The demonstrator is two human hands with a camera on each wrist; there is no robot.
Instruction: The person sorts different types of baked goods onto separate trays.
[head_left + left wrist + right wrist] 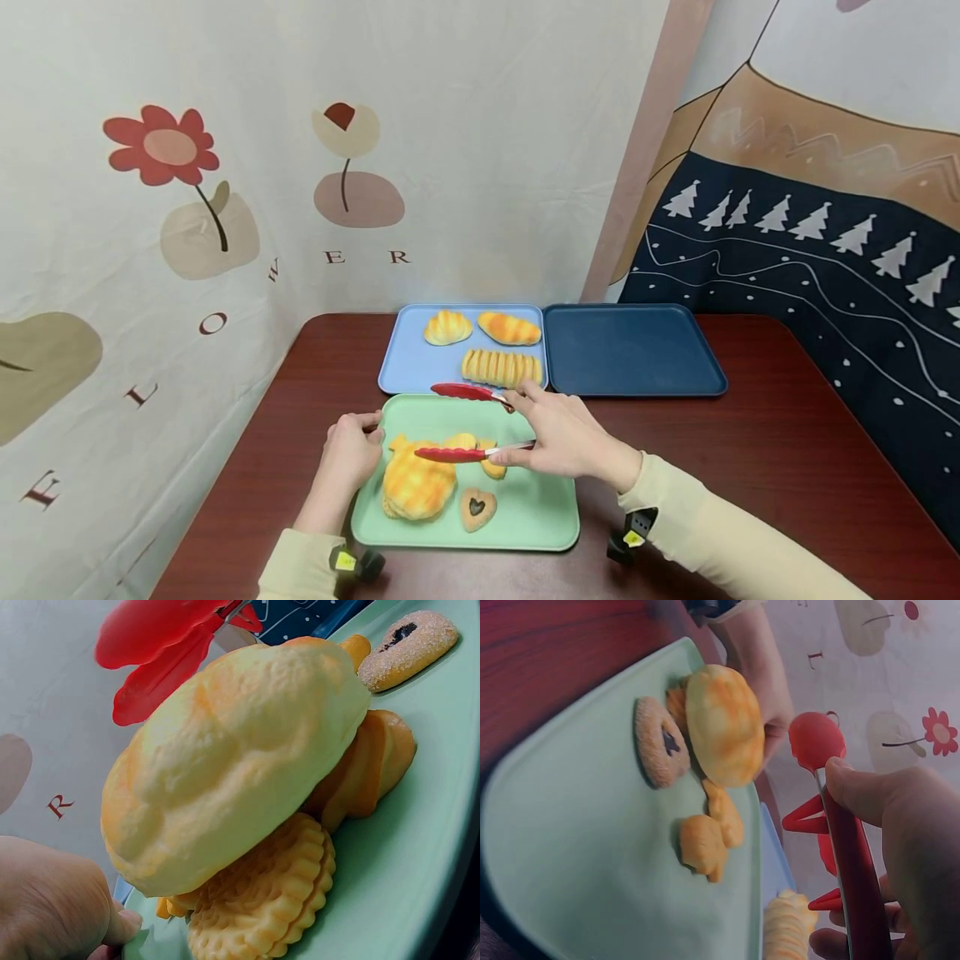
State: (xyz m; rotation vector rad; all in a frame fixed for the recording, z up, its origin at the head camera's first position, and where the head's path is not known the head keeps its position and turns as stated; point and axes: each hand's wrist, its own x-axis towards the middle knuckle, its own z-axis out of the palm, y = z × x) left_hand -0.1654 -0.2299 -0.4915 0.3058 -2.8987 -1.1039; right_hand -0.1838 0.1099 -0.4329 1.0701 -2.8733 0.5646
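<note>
My left hand (pixel 351 450) pinches the left rim of a light green tray (pixel 532 517). The right hand (pixel 562 427) holds red-tipped tongs (pixel 452 455), their arms spread apart above the tray, with nothing between the tips. On the tray lies a large golden bun (pixel 418 485), partly on top of a round ridged biscuit (pixel 262 892) and a twisted piece of bread (pixel 379 765). A heart-shaped cookie (pixel 477 508) with a dark centre sits near the front. Two small yellow pieces, one of them a lumpy bread piece (pixel 702 844), are partly hidden by the tongs in the head view.
Behind the green tray, a light blue tray (pixel 408 358) carries a croissant (pixel 447 327), an oval bread (pixel 510 328) and a ridged loaf (pixel 501 367). A dark blue tray (pixel 633 350) adjoins it on the right. All stand on a dark red table (pixel 750 467) before printed curtains.
</note>
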